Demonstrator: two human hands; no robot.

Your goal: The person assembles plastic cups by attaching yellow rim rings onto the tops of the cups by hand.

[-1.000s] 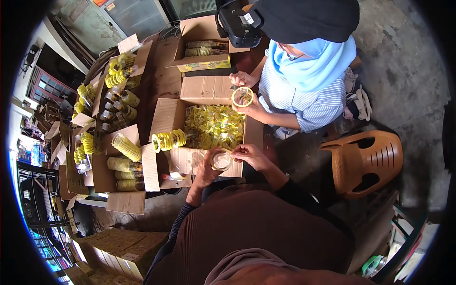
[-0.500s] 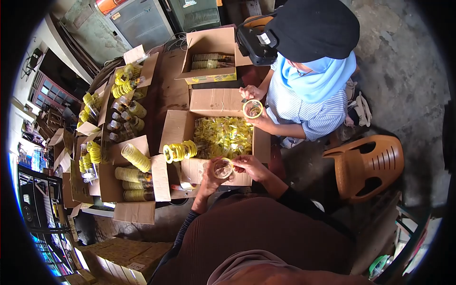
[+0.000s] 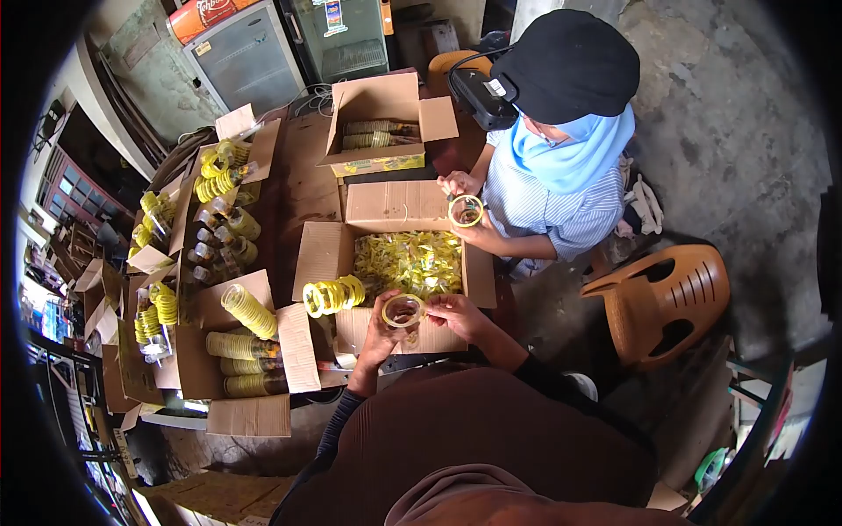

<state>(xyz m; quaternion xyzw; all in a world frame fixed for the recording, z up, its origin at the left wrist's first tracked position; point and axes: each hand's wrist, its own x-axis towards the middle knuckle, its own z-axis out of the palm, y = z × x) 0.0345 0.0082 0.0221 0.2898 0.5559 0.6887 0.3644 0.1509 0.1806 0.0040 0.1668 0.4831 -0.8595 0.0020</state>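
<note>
My left hand (image 3: 377, 335) curls round the side of a clear cup (image 3: 405, 312). The cup is in front of me, over the near flap (image 3: 443, 341) of the middle box (image 3: 478, 273), with its mouth up. I think it is light and bendy, so a hard squeeze could squash it. Its smooth side may slip; I would hold it softly round the side, or by the rim (image 3: 404, 326), which looks stiffer. My right hand (image 3: 458, 316) has its fingertips close together beside the rim. I cannot tell if they hold anything.

On the left, a brown box (image 3: 195, 368) has stacks of cups (image 3: 246, 364) with yellow rims. Next, a yellow stack (image 3: 334, 296) lies by the middle box. The back box (image 3: 377, 164) has more stacks (image 3: 379, 140) in it. The middle box has lots of little yellow packets (image 3: 409, 259). Further right, another person's hand (image 3: 481, 235) holds another cup (image 3: 466, 210).
</note>
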